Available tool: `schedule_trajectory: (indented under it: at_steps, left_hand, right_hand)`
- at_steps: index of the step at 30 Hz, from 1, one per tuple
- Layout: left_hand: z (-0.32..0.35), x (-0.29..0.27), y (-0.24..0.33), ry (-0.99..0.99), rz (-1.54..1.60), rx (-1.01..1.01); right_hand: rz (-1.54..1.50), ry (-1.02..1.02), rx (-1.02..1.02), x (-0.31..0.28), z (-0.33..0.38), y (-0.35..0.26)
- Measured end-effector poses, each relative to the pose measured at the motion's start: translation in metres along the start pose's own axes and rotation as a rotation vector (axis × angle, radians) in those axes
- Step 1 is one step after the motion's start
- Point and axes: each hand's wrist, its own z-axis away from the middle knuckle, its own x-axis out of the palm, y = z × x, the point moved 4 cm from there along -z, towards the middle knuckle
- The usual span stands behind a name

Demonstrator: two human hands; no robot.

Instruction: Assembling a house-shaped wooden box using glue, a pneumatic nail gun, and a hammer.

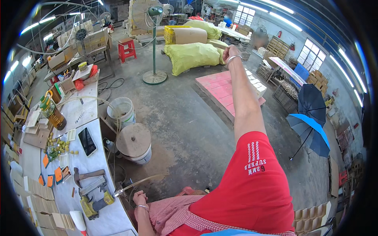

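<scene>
My right arm, in a red sleeve, stretches far out ahead. My right hand (pixel 232 54), with a bracelet at its wrist, is closed in a fist, and nothing shows in it. Behind it lie yellow-green sacks (pixel 193 59). Low in front of me, my left hand (pixel 139 198) is held curled by the workbench edge, with no object visible in it. A yellow-and-black nail gun (pixel 96 202) with an air hose lies on the bench nearest that hand. Beside it are a hammer (pixel 88 176), a phone (pixel 87 141) and several orange-and-dark scrapers (pixel 58 174).
The workbench (pixel 84 114) runs along my left and carries a bottle (pixel 53 113) and small yellow-green fruit (pixel 59 146). Two buckets (pixel 134 143) stand beside it. Ahead are a fan stand (pixel 154 77), a red stool (pixel 126 50) and a pink-topped pallet (pixel 216 88). Open umbrellas (pixel 311 131) rest at right.
</scene>
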Motion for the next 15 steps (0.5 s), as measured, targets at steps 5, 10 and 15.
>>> schedule_trajectory:
  at_steps: [5, 10, 15]
  left_hand:
    - [-0.005, -0.007, -0.007, 0.071, -0.004, 0.064]
    - [0.006, -0.003, 0.002, 0.05, -0.031, 0.063]
    - [0.009, -0.006, 0.006, 0.019, -0.041, 0.065]
  right_hand:
    - [-0.128, 0.009, 0.011, 0.001, 0.007, -0.023]
    - [-0.162, 0.06, 0.031, 0.01, 0.008, -0.034]
    - [-0.232, 0.021, 0.062, 0.014, -0.001, -0.038]
